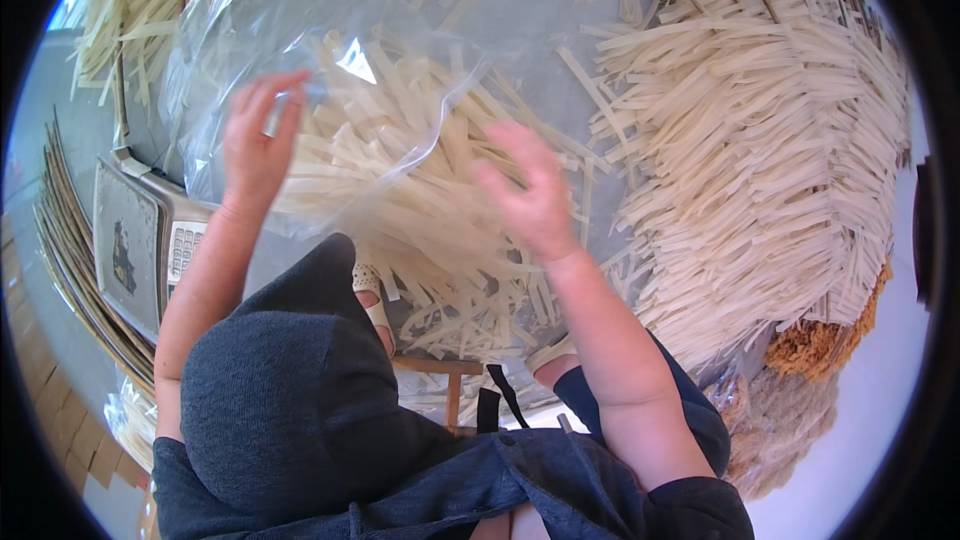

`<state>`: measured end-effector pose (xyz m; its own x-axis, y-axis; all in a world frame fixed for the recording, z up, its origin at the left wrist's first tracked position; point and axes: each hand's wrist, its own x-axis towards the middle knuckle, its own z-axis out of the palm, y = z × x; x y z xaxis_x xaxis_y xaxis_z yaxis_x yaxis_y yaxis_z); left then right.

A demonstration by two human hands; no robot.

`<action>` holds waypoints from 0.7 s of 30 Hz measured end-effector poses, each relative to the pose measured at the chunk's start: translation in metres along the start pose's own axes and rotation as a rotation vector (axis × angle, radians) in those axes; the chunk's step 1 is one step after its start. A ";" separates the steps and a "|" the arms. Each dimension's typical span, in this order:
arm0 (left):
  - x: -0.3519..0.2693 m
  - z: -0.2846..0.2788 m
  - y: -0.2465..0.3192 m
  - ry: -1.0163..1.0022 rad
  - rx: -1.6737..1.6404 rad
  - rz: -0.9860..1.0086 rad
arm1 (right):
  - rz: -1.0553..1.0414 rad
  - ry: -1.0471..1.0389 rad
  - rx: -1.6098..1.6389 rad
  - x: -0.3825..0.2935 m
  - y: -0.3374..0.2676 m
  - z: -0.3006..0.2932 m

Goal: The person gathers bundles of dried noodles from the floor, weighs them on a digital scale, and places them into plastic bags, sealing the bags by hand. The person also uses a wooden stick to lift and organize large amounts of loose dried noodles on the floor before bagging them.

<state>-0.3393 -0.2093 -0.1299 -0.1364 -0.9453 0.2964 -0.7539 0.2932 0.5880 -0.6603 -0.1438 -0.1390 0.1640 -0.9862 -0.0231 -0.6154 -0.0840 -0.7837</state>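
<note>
In front of me a large clear plastic bag [247, 37] lies spread on the grey floor, its mouth edge curving across the middle. Pale, flat, noodle-like dried strips [352, 157] lie in a loose heap, partly in or under the film. Over the left side of the bag is my left hand [262, 139], raised, with thumb and fingers apart and nothing visible between them. My right hand [532, 195], blurred, hovers at the heap's right side beyond the bag's edge. Its fingers are spread and I see nothing held.
A tall pile of similar strips [735, 165] with sticks stands at right, above brown shaggy material [817, 352]. At left are a scale with a keypad [131, 232] and a bundle of thin sticks [82, 240]. A wooden stool [439, 366] is between my legs.
</note>
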 end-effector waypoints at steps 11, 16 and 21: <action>-0.017 0.036 -0.065 -0.399 -0.423 -0.632 | 0.310 0.029 0.081 0.002 0.076 0.031; -0.014 -0.001 -0.100 -0.248 -0.215 -0.614 | 0.701 0.147 0.303 0.001 0.068 -0.028; -0.042 -0.004 -0.059 -0.291 -0.367 -1.055 | 1.053 0.282 0.592 -0.067 0.054 -0.010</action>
<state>-0.2867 -0.1866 -0.1743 0.2715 -0.7285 -0.6290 -0.3554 -0.6832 0.6379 -0.7121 -0.0840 -0.1742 -0.4151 -0.5369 -0.7345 0.1080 0.7725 -0.6257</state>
